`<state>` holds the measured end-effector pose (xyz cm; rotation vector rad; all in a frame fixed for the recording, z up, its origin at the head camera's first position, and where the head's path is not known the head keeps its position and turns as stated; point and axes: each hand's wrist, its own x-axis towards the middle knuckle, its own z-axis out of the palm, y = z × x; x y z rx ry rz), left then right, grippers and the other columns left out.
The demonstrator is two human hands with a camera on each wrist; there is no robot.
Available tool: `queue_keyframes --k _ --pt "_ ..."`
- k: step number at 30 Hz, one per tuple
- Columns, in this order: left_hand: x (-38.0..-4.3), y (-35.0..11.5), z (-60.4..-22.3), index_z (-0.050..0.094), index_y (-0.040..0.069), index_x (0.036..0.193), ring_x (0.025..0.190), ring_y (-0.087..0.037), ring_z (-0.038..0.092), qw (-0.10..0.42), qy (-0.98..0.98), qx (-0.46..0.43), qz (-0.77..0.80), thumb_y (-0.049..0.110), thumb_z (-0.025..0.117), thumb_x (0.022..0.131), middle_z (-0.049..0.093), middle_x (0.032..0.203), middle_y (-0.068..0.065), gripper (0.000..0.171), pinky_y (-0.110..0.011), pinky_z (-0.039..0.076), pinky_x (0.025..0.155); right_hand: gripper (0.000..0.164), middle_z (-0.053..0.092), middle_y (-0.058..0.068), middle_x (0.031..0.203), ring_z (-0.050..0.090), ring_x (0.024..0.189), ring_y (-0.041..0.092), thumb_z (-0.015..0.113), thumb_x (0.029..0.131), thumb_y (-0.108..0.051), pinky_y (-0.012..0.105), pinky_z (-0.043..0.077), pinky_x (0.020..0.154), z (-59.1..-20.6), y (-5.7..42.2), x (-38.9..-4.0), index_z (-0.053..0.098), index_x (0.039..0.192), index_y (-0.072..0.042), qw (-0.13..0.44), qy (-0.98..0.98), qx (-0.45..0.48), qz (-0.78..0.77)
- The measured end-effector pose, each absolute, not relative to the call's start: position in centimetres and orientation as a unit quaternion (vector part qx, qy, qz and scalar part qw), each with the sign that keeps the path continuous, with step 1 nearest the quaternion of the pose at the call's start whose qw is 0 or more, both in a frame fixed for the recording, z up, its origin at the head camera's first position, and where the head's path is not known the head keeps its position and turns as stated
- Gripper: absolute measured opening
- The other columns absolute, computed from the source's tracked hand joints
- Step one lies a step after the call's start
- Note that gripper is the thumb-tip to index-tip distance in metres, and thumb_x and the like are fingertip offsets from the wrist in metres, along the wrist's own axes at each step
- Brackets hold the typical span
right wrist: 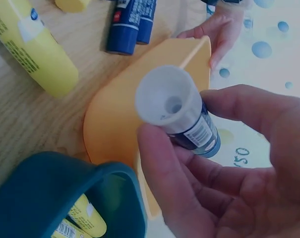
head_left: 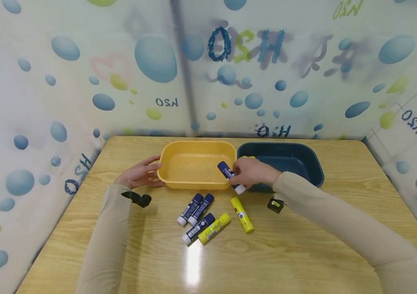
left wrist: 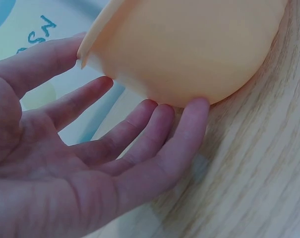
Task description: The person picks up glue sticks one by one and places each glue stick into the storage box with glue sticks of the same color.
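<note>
A person's left hand (head_left: 142,173) has its fingers spread, their tips touching the rounded end wall of a smooth orange-yellow plastic tray (head_left: 193,185). The right hand (head_left: 251,170) pinches a navy glue stick (head_left: 226,170) — a tilted cylinder with a hollow white end — near that tray's front right corner. On the glossy, wood-grained table (head_left: 285,253), 3 navy sticks (head_left: 190,209) with white ends and 2 yellow sticks (head_left: 242,215) lie on their sides before the trays, 1 yellow just beside a navy. The table's far edge runs just behind both trays; toward the person, wood stretches between the beige sleeves (head_left: 107,241). The orange-yellow tray shows its smooth floor; the teal tray (head_left: 285,161) — close on its right — holds at least 2 yellow glue sticks (right wrist: 90,215).
</note>
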<state>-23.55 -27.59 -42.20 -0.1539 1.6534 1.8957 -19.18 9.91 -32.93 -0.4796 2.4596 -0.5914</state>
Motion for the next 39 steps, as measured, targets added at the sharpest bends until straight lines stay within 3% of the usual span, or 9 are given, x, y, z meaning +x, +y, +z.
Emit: queue_keyframes --k 15,22,33,39 --pt "-23.6 -27.7 -42.2 0.012 0.017 0.155 0.106 -0.027 0.056 0.313 0.617 -0.067 0.719 0.016 0.048 0.103 0.031 0.141 -0.016 0.063 -0.056 0.038 0.100 0.028 0.064 0.009 0.084 0.063 0.068 0.018 0.065 0.093 -0.029 0.030 0.056 0.068 -33.8 9.1 -22.3 0.064 0.096 -0.001 0.269 0.925 -0.143 -0.227" --pt "-23.7 -27.8 -42.2 0.013 0.018 0.155 0.106 -0.027 0.056 0.312 0.616 -0.070 0.720 0.016 0.049 0.103 0.031 0.141 -0.016 0.063 -0.056 0.039 0.100 0.027 0.061 0.007 0.075 0.062 0.061 0.015 0.067 0.090 -0.028 0.023 0.053 0.059 -34.2 7.7 -23.8 0.063 0.085 -0.002 0.257 0.932 -0.138 -0.214" --pt "-23.7 -27.8 -41.9 0.013 0.018 0.156 0.106 -0.027 0.056 0.313 0.617 -0.070 0.718 0.017 0.052 0.102 0.028 0.145 -0.018 0.066 -0.055 0.040 0.099 0.027 0.061 0.009 0.080 0.061 0.057 0.013 0.066 0.090 -0.026 0.022 0.054 0.057 -34.9 5.2 -26.0 0.063 0.092 0.000 0.256 0.941 -0.099 -0.198" --pt "-23.6 -27.7 -41.9 0.013 0.017 0.155 0.108 -0.029 0.055 0.316 0.608 -0.070 0.725 0.015 0.051 0.102 0.025 0.148 -0.019 0.066 -0.056 0.039 0.100 0.029 0.063 0.011 0.084 0.063 0.057 0.016 0.067 0.089 -0.024 0.028 0.057 0.064 -35.1 4.0 -26.6 0.062 0.100 0.002 0.247 0.949 -0.061 -0.185"
